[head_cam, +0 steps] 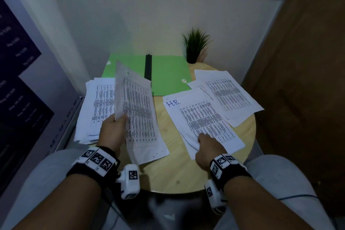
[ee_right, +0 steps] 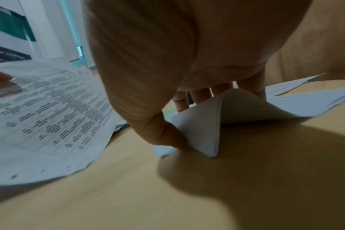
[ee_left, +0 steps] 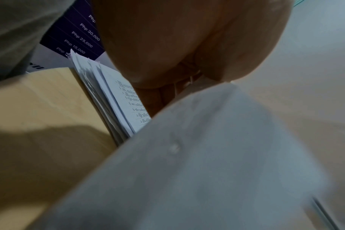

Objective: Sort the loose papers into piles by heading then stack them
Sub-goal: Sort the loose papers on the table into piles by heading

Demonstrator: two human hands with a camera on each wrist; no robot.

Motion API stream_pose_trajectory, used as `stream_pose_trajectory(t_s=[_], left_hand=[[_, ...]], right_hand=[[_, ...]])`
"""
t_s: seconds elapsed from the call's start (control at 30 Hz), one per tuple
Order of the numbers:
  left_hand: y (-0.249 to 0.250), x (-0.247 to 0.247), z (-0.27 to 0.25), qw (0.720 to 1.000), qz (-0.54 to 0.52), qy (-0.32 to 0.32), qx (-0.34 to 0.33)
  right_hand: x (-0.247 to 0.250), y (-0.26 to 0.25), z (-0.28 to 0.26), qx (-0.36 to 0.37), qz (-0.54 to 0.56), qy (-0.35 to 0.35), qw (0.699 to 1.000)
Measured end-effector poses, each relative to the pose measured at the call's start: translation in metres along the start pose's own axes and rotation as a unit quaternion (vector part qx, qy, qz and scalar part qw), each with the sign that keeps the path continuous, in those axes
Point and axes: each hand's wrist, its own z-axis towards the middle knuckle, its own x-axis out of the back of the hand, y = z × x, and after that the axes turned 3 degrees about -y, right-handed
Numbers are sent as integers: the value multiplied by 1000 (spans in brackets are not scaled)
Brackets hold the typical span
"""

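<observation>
Loose papers are what both hands have: the left hand (head_cam: pixel 112 129) pinches a lifted sheet (head_cam: pixel 139 110) by its near edge, its long axis running away from the person, tilted up over the desk (head_cam: pixel 168 172). Just left of that hand lies the unsorted heap (head_cam: pixel 93 110). The right hand (head_cam: pixel 207 147) curls round the near corner of the H.R. pile (head_cam: pixel 201 117); beyond it sits another pile (head_cam: pixel 227 93). I judge the right-hand piles nearer the lifted sheet's landing.

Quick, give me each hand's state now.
Left hand: holding raised sheets.
Right hand: pinching the lifted near corner of the H.R. pile.
</observation>
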Motion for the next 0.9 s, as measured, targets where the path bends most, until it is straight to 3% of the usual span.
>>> stream_pose_trajectory(t_s=[0.3, 0.4, 0.53, 0.63, 0.8, 0.9], left_hand=[[-3, -3, 4, 1000, -5, -7, 5], [-5, -7, 3, 1000, -7, -20, 4], [-5, -18, -4, 998, -9, -60, -6], [-4, -30, -11, 994, -28, -100, -18], [-2, -41, -15, 989, -56, -137, -18], [-5, -38, -11, 988, -80, -132, 15]], right_hand=[[16, 2, -2, -15, 126, 103, 987], [28, -8, -4, 20, 230, 158, 960], [42, -42, -22, 128, 348, 205, 906], [35, -69, -40, 193, 380, 181, 886], [9, -95, -54, 299, 334, 122, 886], [1, -96, -51, 311, 295, 59, 902]])
